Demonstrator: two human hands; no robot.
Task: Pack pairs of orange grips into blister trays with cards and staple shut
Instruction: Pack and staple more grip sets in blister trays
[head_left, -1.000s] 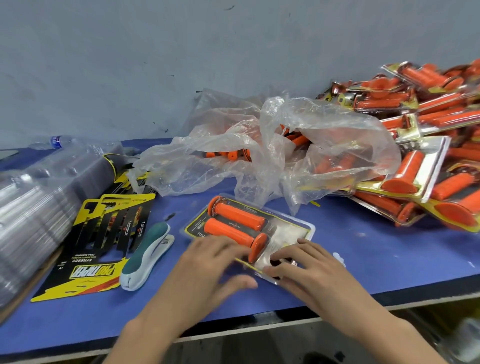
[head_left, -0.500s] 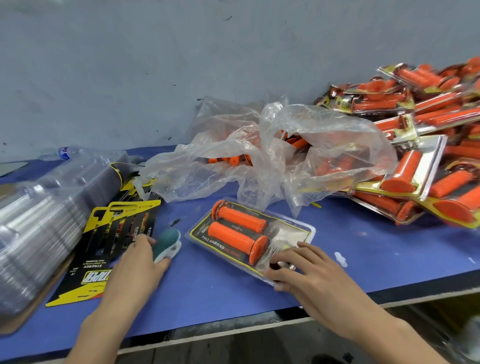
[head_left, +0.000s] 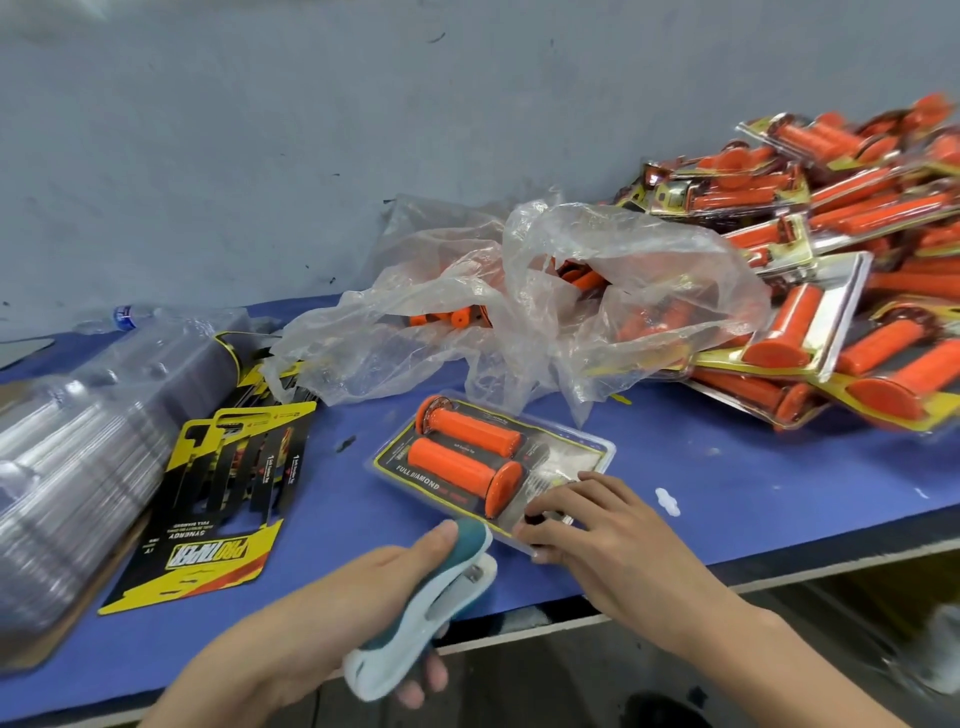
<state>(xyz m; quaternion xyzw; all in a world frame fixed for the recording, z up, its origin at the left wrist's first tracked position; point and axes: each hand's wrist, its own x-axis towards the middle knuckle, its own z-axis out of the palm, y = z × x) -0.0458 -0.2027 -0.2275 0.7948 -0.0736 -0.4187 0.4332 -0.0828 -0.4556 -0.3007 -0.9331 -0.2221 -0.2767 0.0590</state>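
Note:
A clear blister tray (head_left: 582, 448) lies on the blue table near the front edge, holding two orange grips (head_left: 465, 449) over a black and yellow card. My right hand (head_left: 597, 525) rests on the tray's near right corner, fingers bent, pressing it down. My left hand (head_left: 363, 597) grips a teal and white stapler (head_left: 431, 597), lifted off the table, its nose pointing at the tray's near edge, just left of my right hand.
Printed cards (head_left: 223, 499) lie fanned at the left beside a stack of empty clear trays (head_left: 78, 457). A crumpled plastic bag (head_left: 545, 301) with loose grips sits behind. Finished packs (head_left: 831, 270) pile up at the right. The table's front edge (head_left: 779, 577) runs close.
My left hand left the tray, reached left to the stapler by the cards, picked it up and brought it to the tray's near edge. My right hand stayed on the tray.

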